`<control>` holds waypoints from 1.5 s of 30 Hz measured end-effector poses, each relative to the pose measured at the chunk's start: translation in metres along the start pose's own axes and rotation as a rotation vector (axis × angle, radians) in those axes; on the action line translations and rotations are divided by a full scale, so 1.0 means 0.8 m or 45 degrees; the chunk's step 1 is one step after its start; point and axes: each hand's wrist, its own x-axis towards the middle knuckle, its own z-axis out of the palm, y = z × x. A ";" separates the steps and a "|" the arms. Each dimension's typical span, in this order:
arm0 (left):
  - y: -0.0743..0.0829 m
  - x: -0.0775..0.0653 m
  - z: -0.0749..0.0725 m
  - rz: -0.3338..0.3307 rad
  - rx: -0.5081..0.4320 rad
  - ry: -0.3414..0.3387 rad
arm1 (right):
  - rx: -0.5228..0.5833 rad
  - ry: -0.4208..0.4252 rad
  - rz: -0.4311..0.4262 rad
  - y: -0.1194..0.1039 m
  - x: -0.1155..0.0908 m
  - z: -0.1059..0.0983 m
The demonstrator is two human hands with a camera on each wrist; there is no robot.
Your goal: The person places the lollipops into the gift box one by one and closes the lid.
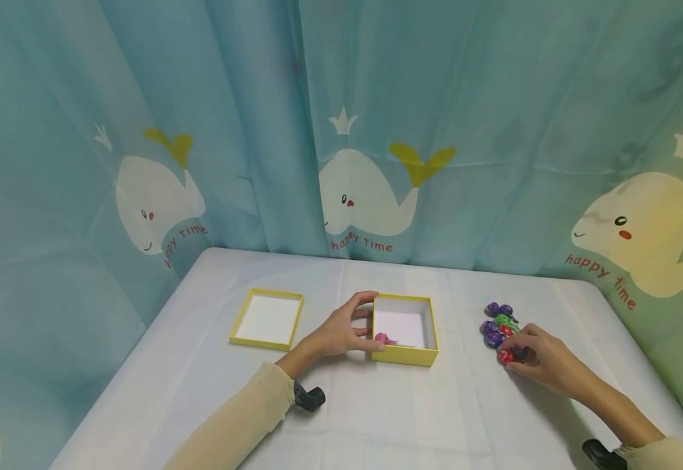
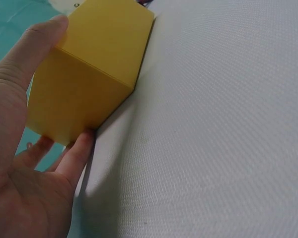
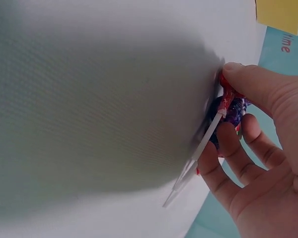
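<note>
Left hand (image 1: 341,331): grips the open yellow box (image 1: 407,356) at its left side. The thumb lies at the near left corner and the index finger reaches the far left corner; the wrist view shows other fingertips against the side wall. The box stands on the white tablecloth (image 1: 435,418), its open top facing up. One pink lollipop (image 1: 382,338) lies inside, in the near left corner, its stick pointing right.

Right hand (image 1: 549,362): pinches a red lollipop (image 1: 505,357) at the near end of a lollipop pile, well to the right of the box. The thumb touches the red wrapper—the index fingertip is hidden in the wrist view—and a white stick (image 3: 207,135) extends below the wrapper there. Purple lollipops (image 1: 492,334) and a green lollipop (image 1: 502,320) lie just beyond.

Lid (image 1: 259,343): lies left of the box, white inside facing up. A blue-green curtain (image 1: 259,98) with whale prints hangs behind.
</note>
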 end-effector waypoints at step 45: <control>0.004 -0.007 0.003 -0.014 0.024 0.018 | 0.166 -0.118 -0.078 -0.070 0.134 -0.059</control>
